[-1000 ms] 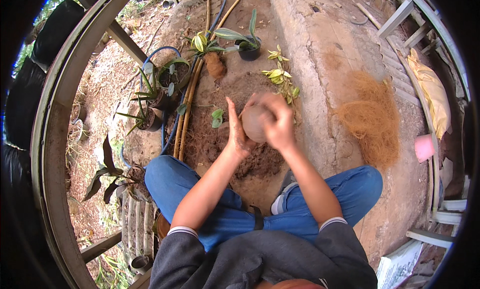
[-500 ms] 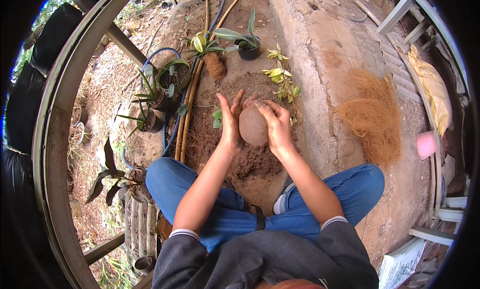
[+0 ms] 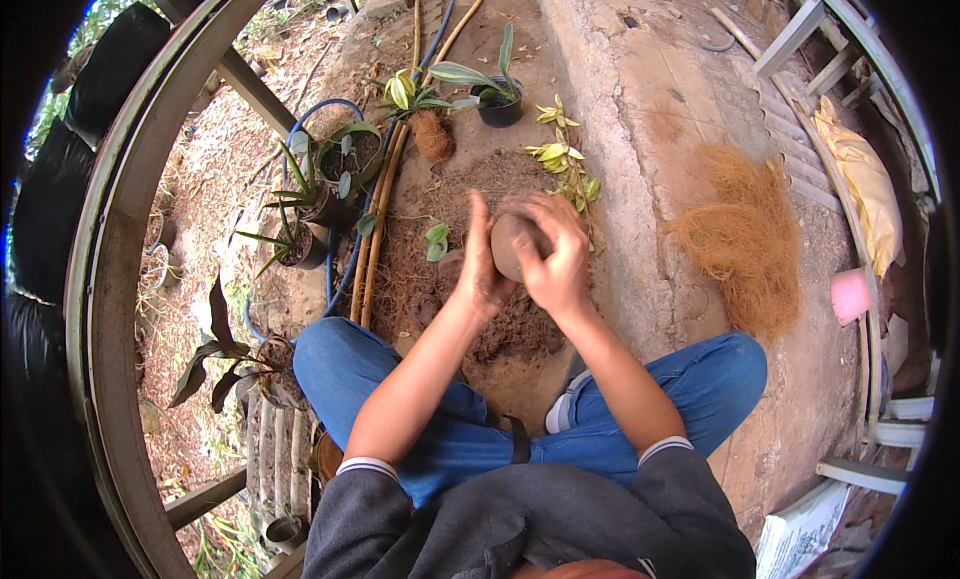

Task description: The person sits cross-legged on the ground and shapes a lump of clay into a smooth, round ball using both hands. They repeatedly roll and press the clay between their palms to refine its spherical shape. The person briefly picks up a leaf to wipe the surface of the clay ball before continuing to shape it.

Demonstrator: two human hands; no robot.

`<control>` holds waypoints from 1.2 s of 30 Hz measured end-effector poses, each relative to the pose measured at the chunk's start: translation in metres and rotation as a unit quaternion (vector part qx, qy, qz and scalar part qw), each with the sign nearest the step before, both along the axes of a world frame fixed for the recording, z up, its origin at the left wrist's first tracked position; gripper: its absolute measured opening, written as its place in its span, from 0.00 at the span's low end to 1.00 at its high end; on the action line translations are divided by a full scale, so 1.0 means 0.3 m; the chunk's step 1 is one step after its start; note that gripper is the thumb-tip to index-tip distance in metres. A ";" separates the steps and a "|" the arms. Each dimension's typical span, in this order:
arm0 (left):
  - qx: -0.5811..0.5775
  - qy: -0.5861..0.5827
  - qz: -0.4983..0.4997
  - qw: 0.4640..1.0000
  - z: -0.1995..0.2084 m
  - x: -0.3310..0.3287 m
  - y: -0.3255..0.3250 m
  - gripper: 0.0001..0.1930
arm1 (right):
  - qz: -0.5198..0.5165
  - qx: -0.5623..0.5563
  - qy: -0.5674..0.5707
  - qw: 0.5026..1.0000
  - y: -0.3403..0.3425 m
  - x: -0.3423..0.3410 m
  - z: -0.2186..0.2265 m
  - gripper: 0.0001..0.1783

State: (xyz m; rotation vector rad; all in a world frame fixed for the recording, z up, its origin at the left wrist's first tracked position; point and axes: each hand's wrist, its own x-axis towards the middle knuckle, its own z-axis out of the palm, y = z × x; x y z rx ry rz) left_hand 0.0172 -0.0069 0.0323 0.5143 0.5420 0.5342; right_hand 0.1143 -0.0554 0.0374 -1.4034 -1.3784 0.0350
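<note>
Between my palms, above the ground, is a rounded brown ball of soil (image 3: 508,247). My left hand (image 3: 479,262) presses against its left side, fingers held straight and together. Over the top and right side curves my right hand (image 3: 556,251), its thumb lying across the ball's front. Both hands are smeared with dirt. Below them spreads a loose heap of dark soil (image 3: 515,337). A small green-leaved cutting (image 3: 437,242) lies just left of my left hand. Beyond my right hand lies a trailing stem with yellow-green leaves (image 3: 560,159).
A coir-wrapped root ball (image 3: 431,137) with a leafy plant lies ahead, beside a plant in a black pot (image 3: 500,109). Bamboo poles (image 3: 378,214) and a blue hose (image 3: 355,269) run along the left. Orange coir fibre (image 3: 745,244) is heaped on the right-hand concrete.
My right hand has turned over the soil ball, covering more of its top and front. The left hand has shifted slightly right, its fingers straighter. The ball has risen a little.
</note>
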 end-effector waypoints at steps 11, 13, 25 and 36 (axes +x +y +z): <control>-0.020 -0.022 -0.044 0.999 -0.101 -0.024 0.035 0.40 | 0.021 -0.085 0.230 0.969 0.005 -0.014 -0.014 0.13; -0.072 -0.009 -0.017 0.997 -0.095 -0.046 0.033 0.42 | 0.105 -0.038 0.248 0.962 0.021 0.007 -0.009 0.20; -0.060 -0.075 0.025 0.995 -0.041 -0.014 0.026 0.40 | 0.087 0.056 0.121 0.987 -0.016 -0.027 0.081 0.22; -0.032 -0.073 0.022 0.997 0.006 -0.054 0.020 0.42 | 0.059 -0.058 0.270 0.959 -0.005 -0.035 0.058 0.16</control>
